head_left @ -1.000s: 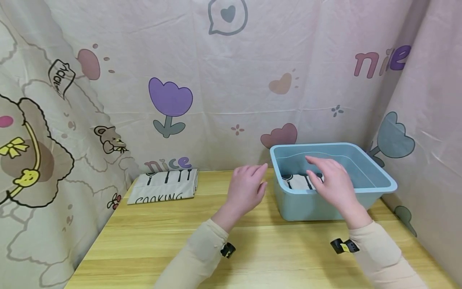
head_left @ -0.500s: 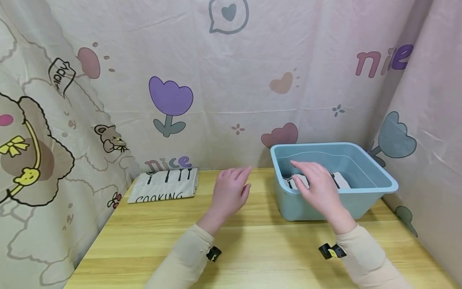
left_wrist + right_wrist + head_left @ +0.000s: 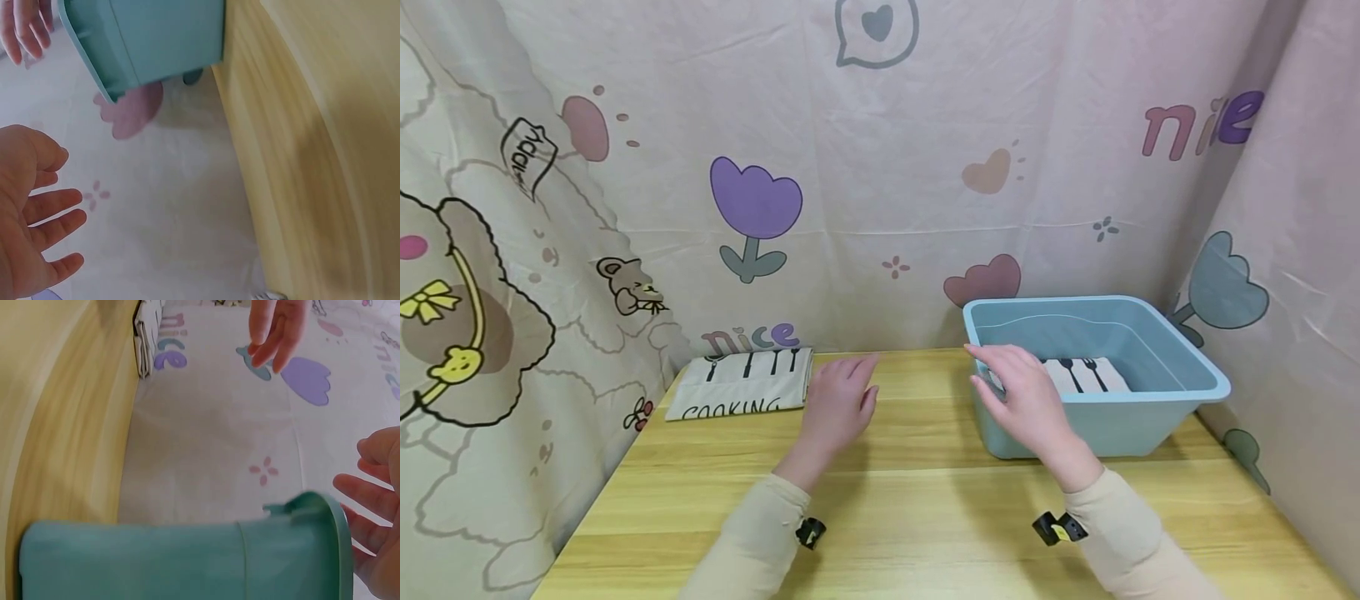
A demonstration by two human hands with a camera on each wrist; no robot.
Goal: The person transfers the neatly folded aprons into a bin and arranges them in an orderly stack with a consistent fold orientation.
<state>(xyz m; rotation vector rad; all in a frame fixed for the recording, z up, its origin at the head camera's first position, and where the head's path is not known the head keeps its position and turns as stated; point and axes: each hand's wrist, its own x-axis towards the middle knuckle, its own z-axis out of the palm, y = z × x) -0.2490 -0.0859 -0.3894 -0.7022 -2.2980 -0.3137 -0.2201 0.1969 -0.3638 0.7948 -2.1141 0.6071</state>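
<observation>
My left hand (image 3: 837, 402) hovers over the table just right of a folded white cloth (image 3: 741, 387), its fingers relaxed and holding nothing. The cloth is printed with black utensils and the word "COOKING". My right hand (image 3: 1021, 393), fingers loosely extended, is in front of the left wall of a blue plastic bin (image 3: 1097, 429) and overlaps its rim. Inside the bin lies another white cloth (image 3: 1086, 375) with black utensil prints, partly hidden by the right hand and the front wall. In the right wrist view the right hand (image 3: 378, 519) appears beside the bin's rim with spread fingers.
The wooden table (image 3: 910, 500) stretches between and in front of both hands. A printed curtain (image 3: 880, 167) hangs close behind the table's back edge, and more curtain closes off the left and right sides. The bin stands at the right back.
Both hands have moved left, the left hand towards the folded cloth and the right hand from over the bin to its left edge. More of the cloth in the bin shows.
</observation>
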